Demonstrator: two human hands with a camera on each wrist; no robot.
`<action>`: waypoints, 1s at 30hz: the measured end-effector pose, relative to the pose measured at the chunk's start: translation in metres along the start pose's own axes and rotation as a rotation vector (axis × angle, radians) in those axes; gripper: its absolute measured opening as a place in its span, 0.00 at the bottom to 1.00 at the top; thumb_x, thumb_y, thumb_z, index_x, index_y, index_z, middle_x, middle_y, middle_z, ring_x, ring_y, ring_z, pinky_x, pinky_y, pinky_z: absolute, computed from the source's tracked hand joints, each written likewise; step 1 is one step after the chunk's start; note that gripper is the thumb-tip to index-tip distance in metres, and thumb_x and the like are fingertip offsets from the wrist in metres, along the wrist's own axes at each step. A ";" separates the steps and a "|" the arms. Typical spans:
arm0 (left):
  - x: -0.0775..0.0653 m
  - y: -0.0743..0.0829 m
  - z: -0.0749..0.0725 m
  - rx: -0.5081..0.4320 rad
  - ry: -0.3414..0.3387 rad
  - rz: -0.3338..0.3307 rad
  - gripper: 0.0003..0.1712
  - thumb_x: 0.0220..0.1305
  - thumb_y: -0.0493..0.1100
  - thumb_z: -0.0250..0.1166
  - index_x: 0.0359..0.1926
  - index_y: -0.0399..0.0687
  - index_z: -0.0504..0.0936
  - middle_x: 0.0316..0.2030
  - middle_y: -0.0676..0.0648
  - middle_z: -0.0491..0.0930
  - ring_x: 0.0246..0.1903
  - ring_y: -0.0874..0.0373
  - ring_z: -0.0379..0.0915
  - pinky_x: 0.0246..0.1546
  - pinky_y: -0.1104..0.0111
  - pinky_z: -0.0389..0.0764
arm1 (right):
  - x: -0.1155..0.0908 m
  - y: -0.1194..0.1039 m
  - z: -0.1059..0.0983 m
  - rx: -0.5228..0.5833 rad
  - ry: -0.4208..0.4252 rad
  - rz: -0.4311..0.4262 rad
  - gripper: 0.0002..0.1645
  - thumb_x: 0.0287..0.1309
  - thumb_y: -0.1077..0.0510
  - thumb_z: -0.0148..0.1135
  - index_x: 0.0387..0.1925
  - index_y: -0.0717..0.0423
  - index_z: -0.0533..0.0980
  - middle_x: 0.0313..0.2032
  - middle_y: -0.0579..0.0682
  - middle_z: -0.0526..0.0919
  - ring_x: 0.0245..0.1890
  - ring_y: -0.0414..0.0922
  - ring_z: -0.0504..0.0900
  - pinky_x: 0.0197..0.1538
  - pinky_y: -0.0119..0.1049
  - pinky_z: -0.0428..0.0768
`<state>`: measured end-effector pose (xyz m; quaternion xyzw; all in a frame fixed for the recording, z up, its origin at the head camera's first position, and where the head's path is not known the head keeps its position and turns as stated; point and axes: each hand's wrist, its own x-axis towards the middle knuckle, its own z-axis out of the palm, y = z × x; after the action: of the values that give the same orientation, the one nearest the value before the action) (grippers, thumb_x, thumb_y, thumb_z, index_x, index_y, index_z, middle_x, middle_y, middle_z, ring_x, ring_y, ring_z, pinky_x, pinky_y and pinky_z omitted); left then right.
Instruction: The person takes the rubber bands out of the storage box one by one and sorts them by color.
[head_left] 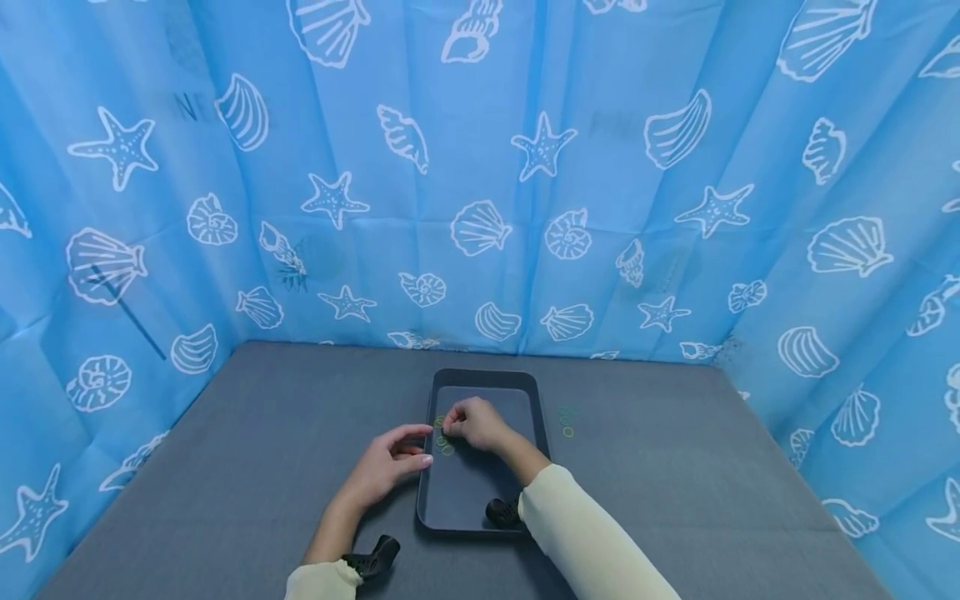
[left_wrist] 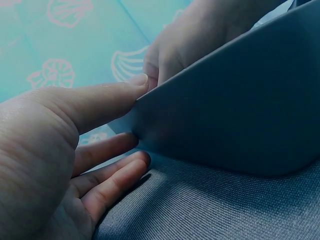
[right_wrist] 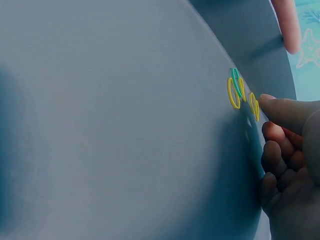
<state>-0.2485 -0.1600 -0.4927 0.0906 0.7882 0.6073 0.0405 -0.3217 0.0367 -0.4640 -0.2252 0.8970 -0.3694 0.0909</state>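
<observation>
A dark grey tray lies on the cloth-covered table. Against its left side is my left hand, fingers loosely extended; in the left wrist view its thumb reaches the rim. Inside the tray, my right hand has thumb and finger drawn together near the left wall, other fingers curled. Small thin yellow rings and a green ring lie beside these fingertips. One yellow ring is right at the right thumb tip; whether it is pinched is hidden.
To the right of the tray, a yellow ring and faint green rings lie on the grey table. A blue curtain with white shell prints surrounds the table. Black wrist devices sit on both wrists.
</observation>
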 end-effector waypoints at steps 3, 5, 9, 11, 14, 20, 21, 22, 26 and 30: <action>-0.001 -0.001 0.000 -0.001 0.002 0.000 0.24 0.61 0.41 0.69 0.59 0.48 0.78 0.56 0.42 0.76 0.47 0.50 0.75 0.46 0.57 0.78 | 0.000 -0.001 0.002 -0.020 -0.028 0.013 0.05 0.61 0.63 0.64 0.29 0.53 0.82 0.26 0.41 0.79 0.27 0.39 0.74 0.33 0.33 0.72; -0.001 -0.001 0.000 -0.005 0.004 0.001 0.24 0.61 0.41 0.69 0.59 0.48 0.78 0.56 0.42 0.75 0.48 0.50 0.75 0.46 0.57 0.78 | 0.001 -0.002 0.003 -0.041 -0.053 0.013 0.05 0.59 0.63 0.65 0.29 0.52 0.81 0.26 0.41 0.78 0.27 0.39 0.74 0.34 0.34 0.72; -0.001 -0.001 0.000 -0.011 0.000 0.005 0.24 0.61 0.41 0.69 0.59 0.47 0.78 0.56 0.42 0.75 0.48 0.50 0.75 0.46 0.57 0.78 | 0.003 -0.003 0.004 -0.092 -0.093 -0.003 0.05 0.59 0.62 0.66 0.28 0.51 0.81 0.25 0.40 0.78 0.27 0.38 0.74 0.34 0.33 0.72; -0.001 0.000 0.000 -0.013 -0.003 0.006 0.24 0.62 0.41 0.69 0.59 0.47 0.77 0.57 0.42 0.75 0.48 0.50 0.75 0.46 0.57 0.78 | 0.004 -0.003 0.003 -0.110 -0.103 -0.007 0.06 0.59 0.61 0.66 0.27 0.51 0.81 0.25 0.40 0.78 0.26 0.38 0.74 0.35 0.33 0.72; 0.000 0.000 0.000 -0.009 -0.007 0.009 0.24 0.62 0.41 0.68 0.59 0.48 0.77 0.57 0.42 0.75 0.48 0.50 0.75 0.46 0.57 0.78 | 0.004 -0.004 0.002 -0.114 -0.117 -0.003 0.08 0.60 0.61 0.64 0.25 0.50 0.80 0.24 0.40 0.78 0.26 0.38 0.74 0.35 0.33 0.71; 0.000 0.000 -0.001 -0.014 -0.015 0.015 0.24 0.62 0.41 0.68 0.60 0.47 0.77 0.57 0.42 0.75 0.48 0.50 0.75 0.46 0.57 0.78 | 0.002 -0.007 -0.002 -0.119 -0.143 0.004 0.09 0.63 0.61 0.62 0.26 0.49 0.79 0.24 0.41 0.77 0.26 0.39 0.74 0.35 0.34 0.71; 0.000 0.000 -0.001 -0.017 -0.016 0.014 0.25 0.62 0.41 0.68 0.60 0.46 0.77 0.57 0.42 0.75 0.48 0.50 0.75 0.46 0.57 0.77 | 0.002 -0.007 -0.002 -0.118 -0.146 0.007 0.09 0.63 0.61 0.61 0.26 0.49 0.79 0.25 0.41 0.77 0.26 0.39 0.74 0.35 0.34 0.71; 0.000 0.000 -0.001 -0.019 -0.016 0.013 0.25 0.62 0.41 0.68 0.60 0.46 0.77 0.57 0.42 0.75 0.48 0.50 0.75 0.46 0.57 0.77 | 0.002 -0.007 -0.002 -0.113 -0.148 0.004 0.09 0.63 0.61 0.61 0.27 0.50 0.79 0.25 0.42 0.77 0.26 0.39 0.74 0.35 0.34 0.71; 0.000 -0.001 0.000 -0.015 -0.012 0.011 0.25 0.61 0.41 0.69 0.59 0.47 0.78 0.56 0.42 0.75 0.47 0.51 0.75 0.46 0.59 0.77 | 0.001 -0.005 -0.003 -0.072 -0.140 -0.008 0.08 0.64 0.63 0.60 0.28 0.52 0.79 0.26 0.42 0.77 0.27 0.39 0.74 0.35 0.34 0.72; 0.001 -0.002 0.000 -0.006 -0.010 0.021 0.24 0.61 0.41 0.69 0.59 0.47 0.78 0.56 0.41 0.76 0.47 0.51 0.75 0.45 0.60 0.77 | 0.001 -0.003 -0.007 -0.027 -0.110 -0.017 0.07 0.64 0.64 0.59 0.30 0.55 0.79 0.27 0.43 0.77 0.28 0.39 0.73 0.35 0.33 0.72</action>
<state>-0.2497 -0.1604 -0.4948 0.1018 0.7852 0.6096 0.0384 -0.3234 0.0388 -0.4573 -0.2539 0.8935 -0.3452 0.1342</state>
